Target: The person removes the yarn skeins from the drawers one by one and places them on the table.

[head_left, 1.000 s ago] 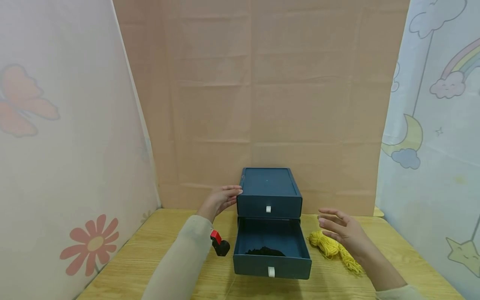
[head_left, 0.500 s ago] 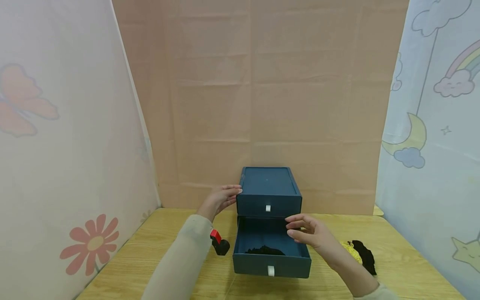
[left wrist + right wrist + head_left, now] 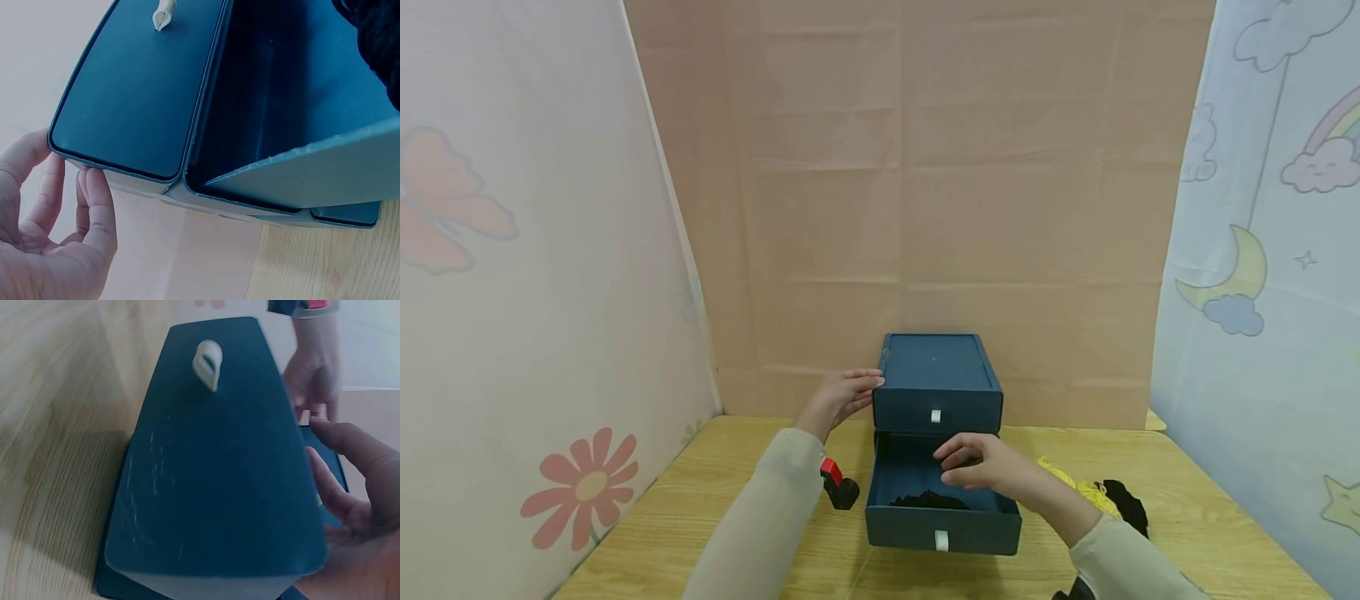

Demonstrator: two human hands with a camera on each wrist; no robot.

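A dark blue drawer unit (image 3: 936, 367) stands at the back of the table, its upper drawer closed and the drawer below pulled out (image 3: 955, 533). Inside lies a bundle of black yarn (image 3: 928, 501), seen as a dark skein (image 3: 382, 47) at the corner of the left wrist view. My left hand (image 3: 842, 400) rests its fingertips against the unit's upper left edge. Over the pulled-out drawer hovers my right hand (image 3: 988, 467), fingers loosely bent with nothing in them. In the right wrist view, the drawer front (image 3: 212, 469) hides part of that hand (image 3: 362, 506).
Yellow yarn (image 3: 1086, 490) and a black skein (image 3: 1126, 504) lie on the wooden table (image 3: 1195, 517) right of the unit, partly behind my right forearm. A tan sheet (image 3: 1022, 208) hangs behind the unit, with printed cloths at both sides.
My right hand has moved left from above the yellow yarn to over the pulled-out drawer. A black skein on the table has come into view. The left hand stays put.
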